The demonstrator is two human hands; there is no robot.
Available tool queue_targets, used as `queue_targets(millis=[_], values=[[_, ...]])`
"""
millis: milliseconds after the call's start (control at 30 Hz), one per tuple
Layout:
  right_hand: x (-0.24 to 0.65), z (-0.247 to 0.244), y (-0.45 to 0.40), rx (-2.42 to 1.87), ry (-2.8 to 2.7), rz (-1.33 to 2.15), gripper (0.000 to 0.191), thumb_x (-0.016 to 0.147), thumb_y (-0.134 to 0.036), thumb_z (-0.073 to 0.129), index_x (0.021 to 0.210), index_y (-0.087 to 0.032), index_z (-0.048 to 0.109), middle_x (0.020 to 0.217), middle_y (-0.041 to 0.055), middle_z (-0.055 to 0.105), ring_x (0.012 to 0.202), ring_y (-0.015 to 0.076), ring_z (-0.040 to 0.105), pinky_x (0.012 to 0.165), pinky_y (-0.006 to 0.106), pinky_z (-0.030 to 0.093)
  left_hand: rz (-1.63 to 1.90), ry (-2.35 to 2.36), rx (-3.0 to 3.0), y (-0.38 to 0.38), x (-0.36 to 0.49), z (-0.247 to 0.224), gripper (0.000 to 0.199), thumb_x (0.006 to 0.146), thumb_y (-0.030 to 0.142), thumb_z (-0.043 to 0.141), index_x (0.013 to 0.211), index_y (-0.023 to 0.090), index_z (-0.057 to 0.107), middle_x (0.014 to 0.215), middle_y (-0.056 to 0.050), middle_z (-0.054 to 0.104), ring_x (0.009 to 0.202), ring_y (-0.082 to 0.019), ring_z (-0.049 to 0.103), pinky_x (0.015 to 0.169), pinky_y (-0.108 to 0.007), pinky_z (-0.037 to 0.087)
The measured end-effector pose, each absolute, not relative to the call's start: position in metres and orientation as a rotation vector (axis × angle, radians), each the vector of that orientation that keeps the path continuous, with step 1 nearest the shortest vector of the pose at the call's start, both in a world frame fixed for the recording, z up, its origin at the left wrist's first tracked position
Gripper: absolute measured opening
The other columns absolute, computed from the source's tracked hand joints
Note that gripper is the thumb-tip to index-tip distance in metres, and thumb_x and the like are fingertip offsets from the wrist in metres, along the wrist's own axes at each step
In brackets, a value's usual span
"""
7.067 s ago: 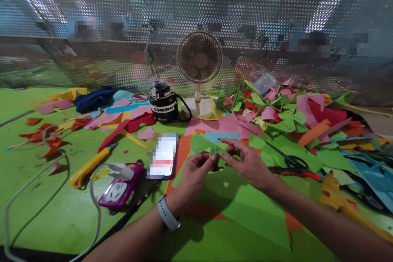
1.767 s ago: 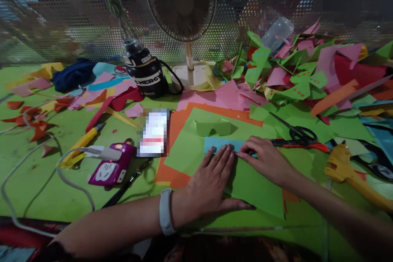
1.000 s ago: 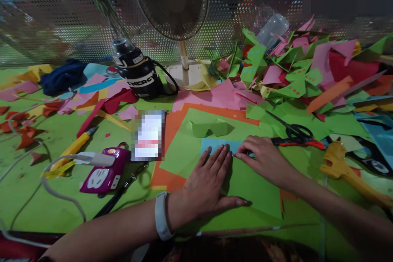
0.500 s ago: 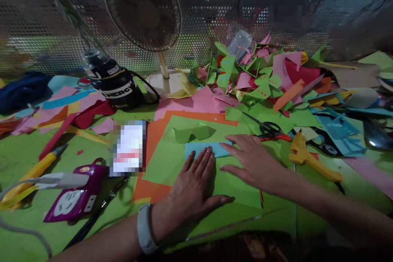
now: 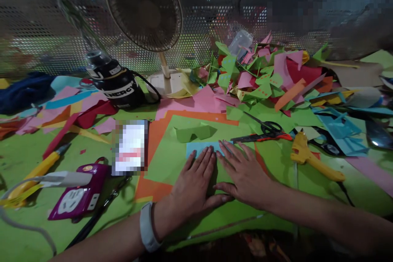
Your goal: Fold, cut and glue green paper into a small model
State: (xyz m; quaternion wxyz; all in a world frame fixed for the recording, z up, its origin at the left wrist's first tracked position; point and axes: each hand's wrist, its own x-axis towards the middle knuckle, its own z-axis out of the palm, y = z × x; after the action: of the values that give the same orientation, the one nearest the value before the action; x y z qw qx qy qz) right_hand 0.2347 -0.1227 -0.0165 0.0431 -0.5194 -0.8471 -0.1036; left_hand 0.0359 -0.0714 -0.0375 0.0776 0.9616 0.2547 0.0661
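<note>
A blue paper strip [image 5: 194, 147] lies on green paper [image 5: 166, 159], its lower edge under my fingertips. My left hand [image 5: 195, 184] rests flat on the strip's left part, fingers stretched out and thumb pointing right. Beside it my right hand [image 5: 242, 170] lies flat with fingers spread, fingertips on the strip's right part; the two hands nearly meet at the thumbs. Neither hand grips anything. Just above the strip stands a folded green paper piece [image 5: 193, 132] with a notch in its lower edge.
Scissors [image 5: 267, 133] lie beyond my right hand, and a yellow glue gun [image 5: 319, 159] is to the right. A phone [image 5: 130, 147], a purple case [image 5: 80, 192] and a yellow cutter [image 5: 39, 172] lie left. Behind are a black bottle [image 5: 118, 86], a fan [image 5: 145, 12] and paper scraps [image 5: 264, 73].
My right hand has moved left and down, onto the blue strip beside my left hand, uncovering more of the scissors. My left hand has stayed on the strip.
</note>
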Motion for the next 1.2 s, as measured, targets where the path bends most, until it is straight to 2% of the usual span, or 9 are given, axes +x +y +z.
queue_targets(millis=[100, 300, 433, 533, 633, 800, 867, 1033, 1200], values=[[0.234, -0.015, -0.127, -1.591, -2.527, -0.407, 0.076, 0.097, -0.064, 0.028, 0.124, -0.002, 0.063, 0.14, 0.023, 0.054, 0.136, 0.0319, 0.04, 0.112, 0.051, 0.021, 0.196, 0.753, 2.884, -0.071, 0.035, -0.038, 0.097, 0.089, 0.078, 0.023, 0.151, 0.003, 0.026, 0.158, -0.021, 0.026, 0.148, -0.031, 0.02, 0.119, -0.05, 0.014], [0.243, -0.017, -0.14, -1.677, -2.448, -0.449, 0.072, 0.098, -0.06, 0.029, 0.119, -0.001, 0.066, 0.13, 0.0222, 0.063, 0.133, 0.0309, 0.045, 0.114, 0.051, 0.02, 0.251, 0.736, 2.897, -0.071, 0.033, -0.04, 0.099, 0.089, 0.078, 0.025, 0.155, 0.006, 0.012, 0.158, -0.021, 0.026, 0.148, -0.031, 0.02, 0.12, -0.049, 0.013], [0.254, -0.009, -0.145, -1.698, -2.425, -0.509, 0.069, 0.101, -0.055, 0.028, 0.119, 0.001, 0.065, 0.132, 0.0235, 0.061, 0.129, 0.032, 0.049, 0.109, 0.051, 0.029, 0.278, 0.751, 2.905, -0.072, 0.034, -0.041, 0.099, 0.088, 0.079, 0.025, 0.155, 0.006, 0.013, 0.157, -0.021, 0.029, 0.147, -0.031, 0.023, 0.119, -0.049, 0.016], [0.255, 0.003, -0.141, -1.724, -2.382, -0.522, 0.054, 0.102, -0.042, 0.033, 0.119, -0.004, 0.067, 0.133, 0.0202, 0.062, 0.119, 0.0314, 0.057, 0.099, 0.047, 0.039, 0.291, 0.763, 2.9, -0.073, 0.034, -0.04, 0.101, 0.088, 0.079, 0.026, 0.154, 0.004, 0.017, 0.156, -0.022, 0.03, 0.147, -0.032, 0.024, 0.119, -0.049, 0.016], [0.248, 0.007, -0.13, -1.657, -2.416, -0.474, 0.045, 0.102, -0.033, 0.035, 0.125, -0.007, 0.064, 0.135, 0.0162, 0.061, 0.116, 0.029, 0.06, 0.096, 0.044, 0.043, 0.264, 0.757, 2.881, -0.072, 0.035, -0.038, 0.1, 0.087, 0.079, 0.027, 0.152, 0.003, 0.022, 0.156, -0.023, 0.029, 0.147, -0.033, 0.024, 0.118, -0.051, 0.017], [0.24, -0.014, -0.115, -1.447, -2.654, -0.337, 0.074, 0.1, -0.058, 0.022, 0.132, -0.001, 0.057, 0.14, 0.0203, 0.056, 0.131, 0.0311, 0.048, 0.108, 0.049, 0.034, 0.204, 0.737, 2.867, -0.069, 0.035, -0.036, 0.097, 0.088, 0.078, 0.027, 0.153, 0.006, 0.024, 0.158, -0.02, 0.027, 0.148, -0.03, 0.02, 0.12, -0.05, 0.015], [0.242, -0.022, -0.114, -1.458, -2.691, -0.279, 0.08, 0.099, -0.063, 0.019, 0.135, -0.001, 0.055, 0.141, 0.0209, 0.054, 0.134, 0.0312, 0.045, 0.111, 0.051, 0.03, 0.181, 0.728, 2.866, -0.068, 0.034, -0.036, 0.096, 0.089, 0.078, 0.026, 0.152, 0.006, 0.025, 0.158, -0.018, 0.026, 0.149, -0.029, 0.018, 0.121, -0.048, 0.014], [0.251, -0.025, -0.12, -1.526, -2.648, -0.205, 0.083, 0.095, -0.068, 0.024, 0.139, -0.004, 0.052, 0.144, 0.0211, 0.051, 0.138, 0.0311, 0.042, 0.115, 0.051, 0.023, 0.123, 0.739, 2.891, -0.064, 0.02, -0.031, 0.097, 0.089, 0.077, 0.027, 0.153, 0.004, 0.024, 0.158, -0.02, 0.026, 0.148, -0.03, 0.019, 0.12, -0.046, 0.018], [0.266, -0.024, -0.131, -1.565, -2.598, -0.28, 0.079, 0.096, -0.066, 0.026, 0.139, -0.006, 0.051, 0.142, 0.0195, 0.054, 0.137, 0.0299, 0.043, 0.114, 0.052, 0.026, 0.148, 0.798, 2.935, -0.063, -0.006, -0.028, 0.097, 0.09, 0.074, 0.033, 0.155, 0.004, 0.015, 0.156, -0.023, 0.028, 0.146, -0.033, 0.025, 0.117, -0.049, 0.024]])
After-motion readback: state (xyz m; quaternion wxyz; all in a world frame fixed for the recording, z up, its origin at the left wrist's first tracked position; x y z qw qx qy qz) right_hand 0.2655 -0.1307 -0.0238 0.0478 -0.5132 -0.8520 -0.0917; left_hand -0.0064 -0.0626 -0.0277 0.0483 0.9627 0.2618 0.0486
